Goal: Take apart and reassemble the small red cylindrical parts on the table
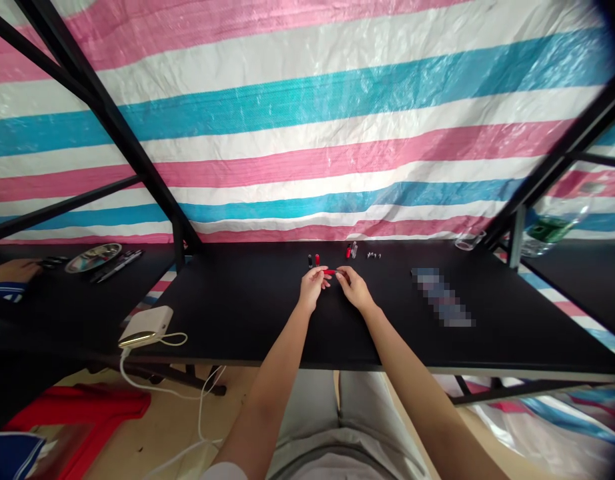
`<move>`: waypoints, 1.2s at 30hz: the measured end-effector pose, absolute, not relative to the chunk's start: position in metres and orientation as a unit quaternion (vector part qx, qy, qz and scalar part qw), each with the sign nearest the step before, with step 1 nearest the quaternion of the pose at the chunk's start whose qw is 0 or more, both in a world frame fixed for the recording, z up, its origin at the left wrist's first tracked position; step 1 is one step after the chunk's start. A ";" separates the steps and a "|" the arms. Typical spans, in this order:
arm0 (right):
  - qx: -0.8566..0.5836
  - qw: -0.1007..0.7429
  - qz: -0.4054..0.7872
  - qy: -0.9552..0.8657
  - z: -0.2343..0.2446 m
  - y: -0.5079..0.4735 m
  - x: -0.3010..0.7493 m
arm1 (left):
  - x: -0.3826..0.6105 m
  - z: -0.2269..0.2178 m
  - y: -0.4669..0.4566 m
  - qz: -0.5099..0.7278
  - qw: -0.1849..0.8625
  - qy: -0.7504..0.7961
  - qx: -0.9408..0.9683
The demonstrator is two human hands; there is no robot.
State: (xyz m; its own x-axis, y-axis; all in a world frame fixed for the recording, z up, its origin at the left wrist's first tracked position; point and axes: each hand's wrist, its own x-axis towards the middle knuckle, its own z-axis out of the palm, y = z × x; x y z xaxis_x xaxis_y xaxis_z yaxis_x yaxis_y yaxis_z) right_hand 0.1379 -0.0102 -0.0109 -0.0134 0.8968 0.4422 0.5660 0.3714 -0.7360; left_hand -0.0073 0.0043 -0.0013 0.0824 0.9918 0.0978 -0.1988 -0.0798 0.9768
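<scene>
My left hand point(312, 285) and my right hand point(352, 285) meet over the black table point(247, 313), fingers pinched on a small red piece point(329, 272) held between them. Just beyond the hands stand two small upright pieces, one black point(310, 259) and one red point(317, 259). Farther right are a red and a pale small piece point(350, 251) and a row of tiny metal bits point(373, 255).
A white box with a cable point(146, 327) sits at the table's left front corner. A blurred patch point(441, 297) lies to the right, with a clear glass point(469, 239) at the back right. Another person's hand point(15, 270) rests by a metal dish point(93, 257) and pens on the left table.
</scene>
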 end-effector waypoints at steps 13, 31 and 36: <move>-0.475 0.463 0.139 -0.735 -0.012 -0.010 0.137 | -0.007 -0.004 0.008 0.564 0.557 0.406 0.455; -0.534 0.375 0.068 -0.755 -0.010 -0.012 0.137 | -0.011 0.002 0.003 0.504 0.597 0.362 0.508; -0.546 0.367 0.034 -0.752 -0.009 -0.012 0.137 | -0.009 -0.001 0.006 0.540 0.578 0.392 0.470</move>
State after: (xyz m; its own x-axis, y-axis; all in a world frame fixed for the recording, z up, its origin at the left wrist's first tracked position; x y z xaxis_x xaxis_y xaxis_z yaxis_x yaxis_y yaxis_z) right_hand 0.1373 -0.0123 -0.0088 -0.1339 0.8467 0.5149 0.7973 0.4006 -0.4514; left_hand -0.0093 0.0058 -0.0014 0.1092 0.9925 0.0548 -0.2559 -0.0252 0.9664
